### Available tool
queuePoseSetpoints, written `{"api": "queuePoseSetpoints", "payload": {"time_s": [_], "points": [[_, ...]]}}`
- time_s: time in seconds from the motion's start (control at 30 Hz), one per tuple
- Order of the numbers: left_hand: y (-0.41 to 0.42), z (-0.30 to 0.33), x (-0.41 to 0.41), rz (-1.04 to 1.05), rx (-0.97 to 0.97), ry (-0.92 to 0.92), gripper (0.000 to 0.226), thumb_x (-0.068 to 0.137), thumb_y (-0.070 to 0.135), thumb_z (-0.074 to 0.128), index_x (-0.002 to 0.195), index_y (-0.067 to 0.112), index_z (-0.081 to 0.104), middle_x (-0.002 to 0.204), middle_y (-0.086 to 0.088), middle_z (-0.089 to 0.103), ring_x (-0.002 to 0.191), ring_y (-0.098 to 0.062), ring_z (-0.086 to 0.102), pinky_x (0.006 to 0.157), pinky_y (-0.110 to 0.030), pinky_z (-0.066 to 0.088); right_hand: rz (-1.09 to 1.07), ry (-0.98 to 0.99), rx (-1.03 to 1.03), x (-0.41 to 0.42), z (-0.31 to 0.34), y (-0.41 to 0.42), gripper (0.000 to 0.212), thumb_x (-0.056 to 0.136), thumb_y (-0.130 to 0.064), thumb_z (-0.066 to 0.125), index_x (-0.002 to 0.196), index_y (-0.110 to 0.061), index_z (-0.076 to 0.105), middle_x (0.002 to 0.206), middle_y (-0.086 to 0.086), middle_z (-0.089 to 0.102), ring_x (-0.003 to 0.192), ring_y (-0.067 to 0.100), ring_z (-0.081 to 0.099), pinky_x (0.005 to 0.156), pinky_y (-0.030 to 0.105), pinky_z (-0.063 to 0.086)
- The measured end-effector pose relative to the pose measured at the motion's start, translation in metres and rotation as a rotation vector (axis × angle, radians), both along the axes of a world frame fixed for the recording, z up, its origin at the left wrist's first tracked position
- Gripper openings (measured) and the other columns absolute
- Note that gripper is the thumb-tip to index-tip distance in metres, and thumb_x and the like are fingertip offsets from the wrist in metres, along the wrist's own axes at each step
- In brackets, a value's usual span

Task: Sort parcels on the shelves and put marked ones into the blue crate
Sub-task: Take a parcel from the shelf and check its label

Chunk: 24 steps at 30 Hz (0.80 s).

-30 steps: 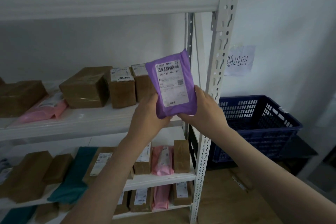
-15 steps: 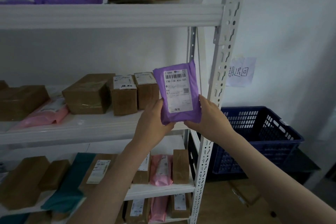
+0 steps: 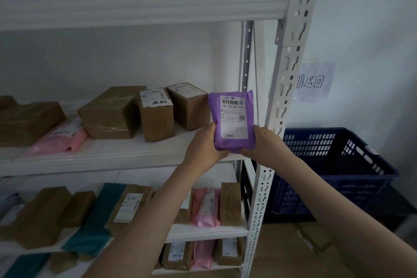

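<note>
both hands hold the purple parcel (image 3: 232,123) upright by its lower edge: the left hand (image 3: 204,146) pinches the bottom left corner with the thumb on the front face, and the right hand (image 3: 264,144) cups the bottom right corner, fingers wrapped behind it. the label faces the camera, barcode at the top, and the parcel's bottom sits at the front lip of the middle shelf (image 3: 112,156), at its right end beside the white upright (image 3: 286,88).

the step in hand looks like reading the label and then either standing the parcel on that shelf or diverting it. to do it well, keep the label square to the eye and check for a handwritten mark (none is plain on this one, though the print is too small to be sure). if it stays, slide it back just right of the nearest brown box (image 3: 189,106), label outward, and let go only when it stands alone; soft mailers slump.

left of the parcel, further along the shelf, stand more brown boxes and a pink mailer (image 3: 58,140). right of the parcel and beyond the upright sits the blue crate (image 3: 343,165), low by the wall under a paper sign (image 3: 313,81).
</note>
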State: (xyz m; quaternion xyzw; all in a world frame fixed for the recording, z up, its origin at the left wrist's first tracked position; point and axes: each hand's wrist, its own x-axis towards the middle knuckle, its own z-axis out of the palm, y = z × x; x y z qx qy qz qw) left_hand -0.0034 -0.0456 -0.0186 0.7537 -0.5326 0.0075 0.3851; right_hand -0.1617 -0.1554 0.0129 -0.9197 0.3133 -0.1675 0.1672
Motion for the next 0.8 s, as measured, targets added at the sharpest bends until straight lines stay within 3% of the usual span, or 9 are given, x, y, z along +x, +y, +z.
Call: {"api": "queuePoseSetpoints", "payload": {"time_s": [0.17, 0.37, 0.57, 0.7, 0.8], "points": [[-0.016, -0.011, -0.003, 0.077, 0.019, -0.052, 0.054, 0.077, 0.054, 0.08, 0.119, 0.028, 0.057, 0.104, 0.011, 0.064, 0.093, -0.005, 0.062, 0.073, -0.02, 0.055, -0.07, -0.028, -0.102, -0.008, -0.015, 0.004, 0.05, 0.086, -0.039, 0.067, 0.122, -0.015, 0.042, 0.099, 0.002, 0.055, 0.089, 0.026, 0.062, 0.068, 0.033, 0.05], [-0.029, 0.005, -0.007, 0.118, 0.058, -0.035, 0.051, 0.082, 0.05, 0.077, 0.122, 0.025, 0.059, 0.105, 0.01, 0.065, 0.09, -0.009, 0.063, 0.074, -0.024, 0.054, -0.131, 0.042, -0.267, -0.014, -0.016, 0.011, 0.06, 0.092, -0.042, 0.062, 0.137, -0.012, 0.037, 0.113, 0.003, 0.059, 0.097, 0.025, 0.062, 0.068, 0.031, 0.044], [-0.038, 0.015, -0.006, 0.145, 0.087, -0.048, 0.046, 0.095, 0.04, 0.068, 0.136, 0.02, 0.058, 0.123, 0.0, 0.069, 0.105, -0.019, 0.067, 0.081, -0.024, 0.047, -0.117, 0.006, -0.303, -0.016, -0.019, 0.017, 0.035, 0.091, -0.04, 0.06, 0.114, -0.015, 0.051, 0.115, 0.002, 0.055, 0.091, 0.024, 0.059, 0.066, 0.032, 0.049], [-0.032, 0.017, -0.012, 0.144, 0.088, -0.058, 0.054, 0.092, 0.038, 0.072, 0.139, 0.018, 0.055, 0.129, -0.002, 0.067, 0.107, -0.021, 0.066, 0.081, -0.025, 0.046, -0.088, -0.003, -0.293, -0.016, -0.022, 0.018, 0.033, 0.091, -0.043, 0.06, 0.111, -0.018, 0.055, 0.112, 0.0, 0.057, 0.088, 0.022, 0.06, 0.071, 0.034, 0.054], [-0.023, 0.012, -0.012, 0.177, 0.096, -0.047, 0.053, 0.092, 0.048, 0.069, 0.135, 0.02, 0.057, 0.125, 0.001, 0.068, 0.107, -0.019, 0.067, 0.083, -0.025, 0.05, -0.079, -0.004, -0.288, -0.015, -0.022, 0.017, 0.033, 0.091, -0.044, 0.06, 0.112, -0.018, 0.056, 0.113, 0.0, 0.057, 0.091, 0.022, 0.06, 0.072, 0.034, 0.053]]}}
